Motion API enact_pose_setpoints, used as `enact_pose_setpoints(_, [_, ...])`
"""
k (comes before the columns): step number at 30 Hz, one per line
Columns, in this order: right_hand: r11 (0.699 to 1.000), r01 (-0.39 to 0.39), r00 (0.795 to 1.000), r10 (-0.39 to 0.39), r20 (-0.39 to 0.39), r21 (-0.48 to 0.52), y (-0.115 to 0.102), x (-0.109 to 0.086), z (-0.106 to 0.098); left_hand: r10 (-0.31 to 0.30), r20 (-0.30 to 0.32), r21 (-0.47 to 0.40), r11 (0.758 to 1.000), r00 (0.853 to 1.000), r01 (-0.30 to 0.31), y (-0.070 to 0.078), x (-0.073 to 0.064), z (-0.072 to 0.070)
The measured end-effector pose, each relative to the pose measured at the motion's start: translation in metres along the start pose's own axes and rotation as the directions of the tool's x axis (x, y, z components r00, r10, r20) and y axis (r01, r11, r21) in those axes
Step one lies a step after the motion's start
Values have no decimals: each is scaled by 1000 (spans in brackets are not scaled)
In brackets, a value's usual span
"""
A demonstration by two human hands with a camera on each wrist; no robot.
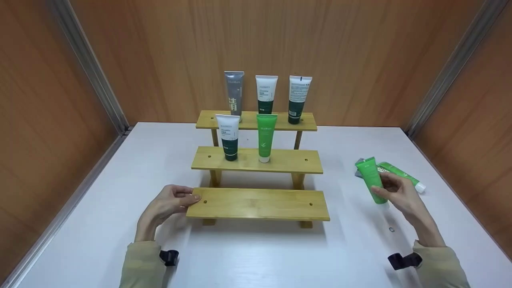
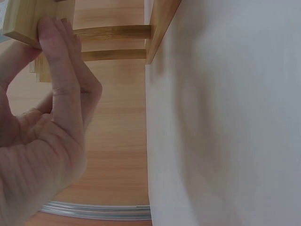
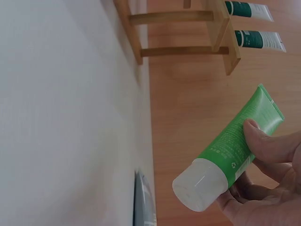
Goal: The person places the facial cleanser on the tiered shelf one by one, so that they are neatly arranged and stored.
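Observation:
My right hand holds a green squeeze tube above the table, tilted, with its white cap pointing down. Thumb and fingers pinch its sides in the right wrist view. My left hand grips the left end of the lowest board of a three-step wooden display stand, thumb on top, fingers at the edge. On the middle step stand a white-and-dark-green tube and a green tube. A grey tube and two white-and-dark-green tubes stand on the top step.
Another green tube and a grey tube, partly hidden, lie on the white table beyond my right hand. A small ring-like mark shows nearby. Wooden panels enclose the table at the back and sides.

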State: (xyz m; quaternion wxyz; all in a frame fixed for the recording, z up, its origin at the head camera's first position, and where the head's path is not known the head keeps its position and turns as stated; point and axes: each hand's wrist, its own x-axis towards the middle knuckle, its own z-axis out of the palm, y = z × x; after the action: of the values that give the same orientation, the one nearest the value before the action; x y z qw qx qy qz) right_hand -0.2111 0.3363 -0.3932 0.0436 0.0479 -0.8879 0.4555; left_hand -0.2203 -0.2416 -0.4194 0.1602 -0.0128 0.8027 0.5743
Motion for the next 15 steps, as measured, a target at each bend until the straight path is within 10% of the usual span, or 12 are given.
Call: enact_pose_setpoints(15, [996,24,999,-20,-45,82,-44,15,29,-7,5,-4,1000,1000,7,1,0,-1])
